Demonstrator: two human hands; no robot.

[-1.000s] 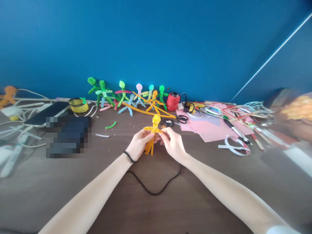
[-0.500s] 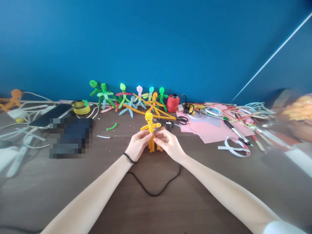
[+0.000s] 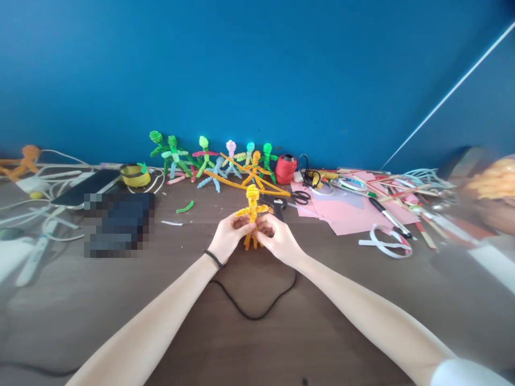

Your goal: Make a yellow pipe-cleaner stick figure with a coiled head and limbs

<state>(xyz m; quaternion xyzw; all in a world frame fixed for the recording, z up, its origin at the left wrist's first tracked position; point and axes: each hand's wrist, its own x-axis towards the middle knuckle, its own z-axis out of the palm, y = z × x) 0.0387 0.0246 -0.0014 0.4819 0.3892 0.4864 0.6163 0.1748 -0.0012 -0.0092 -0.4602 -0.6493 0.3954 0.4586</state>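
Observation:
Between my hands stands a yellow-orange pipe cleaner figure [image 3: 252,201] with a wound head, two stubby arms and loose strands hanging as legs. My left hand [image 3: 230,236] pinches its lower body from the left, a black band round the wrist. From the other side my right hand [image 3: 277,236] grips it at the same height, thumb and fingers closed. The fingertips hide part of the waist. Just behind the right hand lies a dark tool [image 3: 278,206], partly covered, and a black cord [image 3: 253,318] loops on the table below the hands.
Several colourful pipe cleaner figures [image 3: 204,155] lean along the blue wall. Long orange pipe cleaners [image 3: 237,184] and black-handled scissors [image 3: 301,197] lie before them. Pink paper [image 3: 354,217], a marker [image 3: 390,219] and a white strip roll [image 3: 388,244] are rightward; phones [image 3: 86,188] and cables leftward.
The figure has shifted slightly right and stands straighter, its leg strands more spread apart. Both hands have stayed on it, fingers moved a little.

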